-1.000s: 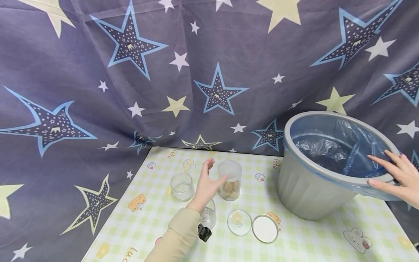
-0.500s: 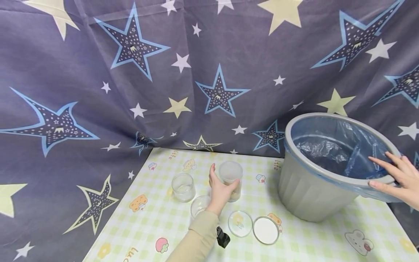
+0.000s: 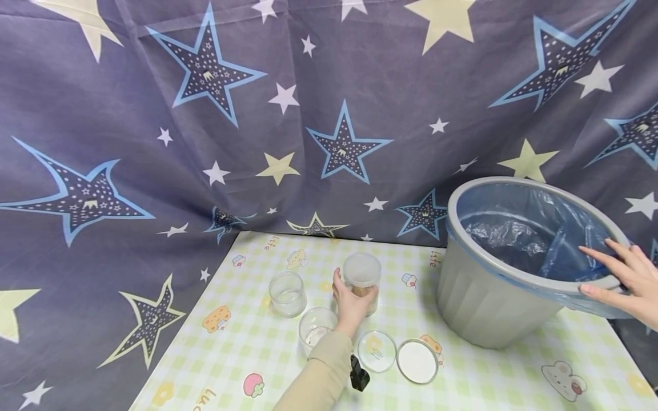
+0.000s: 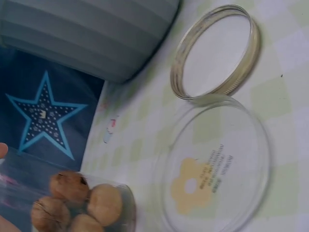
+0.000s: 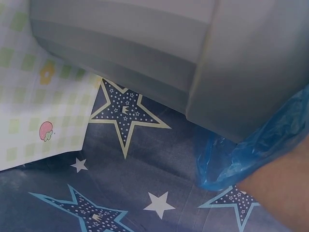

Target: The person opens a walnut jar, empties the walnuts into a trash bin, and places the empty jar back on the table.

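Note:
A clear lidded jar [image 3: 362, 273] with brown walnuts in it stands on the checked tablecloth [image 3: 247, 354]. My left hand [image 3: 352, 299] grips its lower part from the near side, thumb on the left. The left wrist view shows the walnuts in that jar [image 4: 79, 203] at the lower left. My right hand [image 3: 619, 275] rests with straight fingers on the near right rim of a grey bin [image 3: 483, 297] lined with a blue bag [image 3: 519, 234]. The right wrist view shows the bin wall [image 5: 145, 53] and a fold of the blue bag [image 5: 246, 154].
Two empty glass jars [image 3: 287, 294] [image 3: 315, 326] stand left of my left hand. A clear lid [image 3: 377, 351] [image 4: 217, 164] and a white lid [image 3: 417, 361] [image 4: 216, 50] lie flat in front of the walnut jar. A star-patterned curtain [image 3: 205, 142] hangs behind the table.
My left hand moved forward from open beside the walnut jar and closed round its lower part. The right hand stayed on the bin rim.

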The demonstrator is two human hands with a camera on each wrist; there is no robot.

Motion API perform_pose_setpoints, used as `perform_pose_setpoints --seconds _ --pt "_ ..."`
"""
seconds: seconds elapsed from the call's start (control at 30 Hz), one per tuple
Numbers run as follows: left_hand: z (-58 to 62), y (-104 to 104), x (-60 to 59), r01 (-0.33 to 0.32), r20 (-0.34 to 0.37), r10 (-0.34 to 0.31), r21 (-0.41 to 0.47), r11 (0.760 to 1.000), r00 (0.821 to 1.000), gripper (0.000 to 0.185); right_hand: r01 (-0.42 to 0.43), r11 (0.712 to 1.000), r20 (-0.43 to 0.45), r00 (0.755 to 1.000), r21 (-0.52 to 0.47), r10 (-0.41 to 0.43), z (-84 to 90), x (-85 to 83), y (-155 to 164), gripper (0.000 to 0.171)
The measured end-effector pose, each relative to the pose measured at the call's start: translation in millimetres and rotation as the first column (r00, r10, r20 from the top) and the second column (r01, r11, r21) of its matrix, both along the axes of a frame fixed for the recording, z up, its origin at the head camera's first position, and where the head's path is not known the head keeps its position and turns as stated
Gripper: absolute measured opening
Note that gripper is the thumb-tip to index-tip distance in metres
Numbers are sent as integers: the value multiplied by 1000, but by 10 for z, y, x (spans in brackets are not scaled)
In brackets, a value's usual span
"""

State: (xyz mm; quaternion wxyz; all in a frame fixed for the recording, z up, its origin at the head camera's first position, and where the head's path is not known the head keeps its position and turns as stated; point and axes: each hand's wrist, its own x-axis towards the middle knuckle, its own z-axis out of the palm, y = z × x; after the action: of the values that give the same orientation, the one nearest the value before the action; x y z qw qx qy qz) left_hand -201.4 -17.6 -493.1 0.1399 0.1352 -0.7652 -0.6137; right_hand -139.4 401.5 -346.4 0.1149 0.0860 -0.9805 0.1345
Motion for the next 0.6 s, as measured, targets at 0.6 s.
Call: perform_pose_setpoints --seconds 0.6 --pt "-141 -10 -91 4 32 -2 -46 999 999 99 -16 1000 -18 1000 -7 15 -10 0 6 82"
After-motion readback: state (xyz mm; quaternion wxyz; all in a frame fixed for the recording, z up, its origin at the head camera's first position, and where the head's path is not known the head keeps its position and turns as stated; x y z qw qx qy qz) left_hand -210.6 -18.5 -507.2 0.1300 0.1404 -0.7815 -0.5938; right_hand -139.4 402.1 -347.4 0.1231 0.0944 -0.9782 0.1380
